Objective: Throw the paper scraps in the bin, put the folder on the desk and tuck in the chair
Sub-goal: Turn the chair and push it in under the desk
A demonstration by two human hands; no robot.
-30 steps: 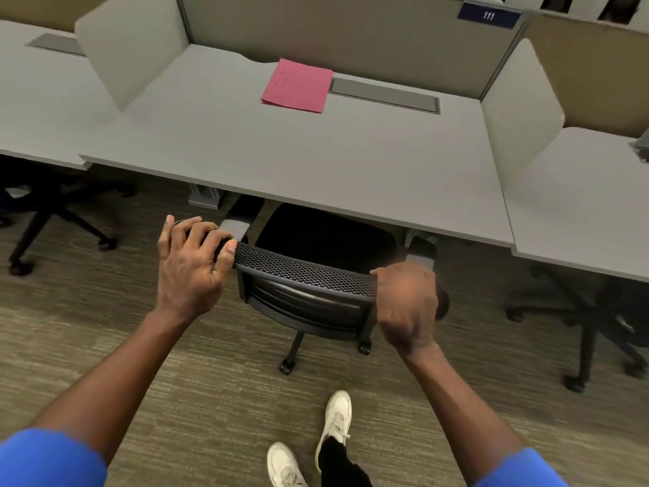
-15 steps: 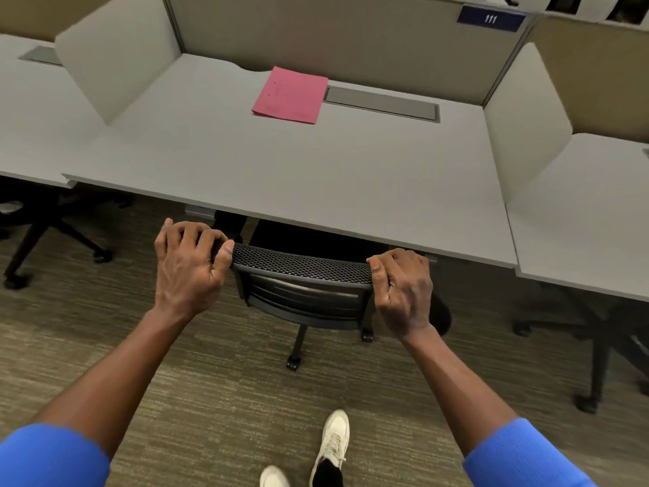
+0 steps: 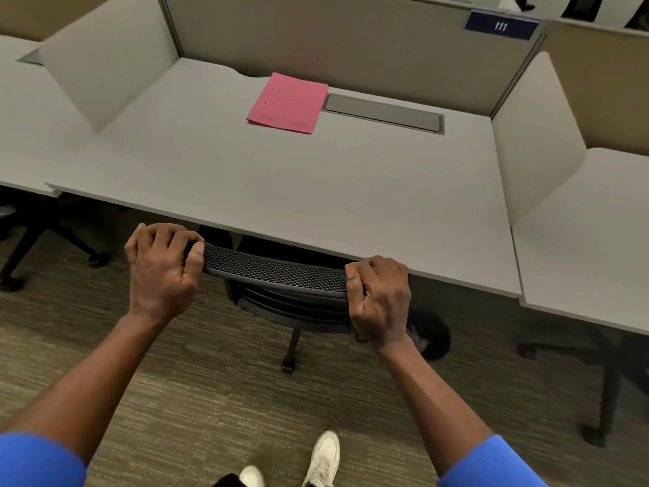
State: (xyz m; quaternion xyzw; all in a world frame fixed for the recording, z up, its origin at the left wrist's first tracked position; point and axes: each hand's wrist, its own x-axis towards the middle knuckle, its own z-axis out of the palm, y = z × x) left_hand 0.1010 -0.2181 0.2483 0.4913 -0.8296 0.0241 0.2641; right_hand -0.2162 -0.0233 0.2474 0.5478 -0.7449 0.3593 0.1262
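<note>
A: The chair (image 3: 277,275) seat?
B: Hidden under the desk (image 3: 316,191); only the mesh backrest top and one caster show.
A: The fingers?
B: Curled behind the backrest, tips unseen.
A: The folder (image 3: 288,101) print?
B: Too small to read.

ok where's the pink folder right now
In the head view the pink folder lies flat at the back middle of the desk, just left of the grey cable tray lid and near the rear partition.
</note>
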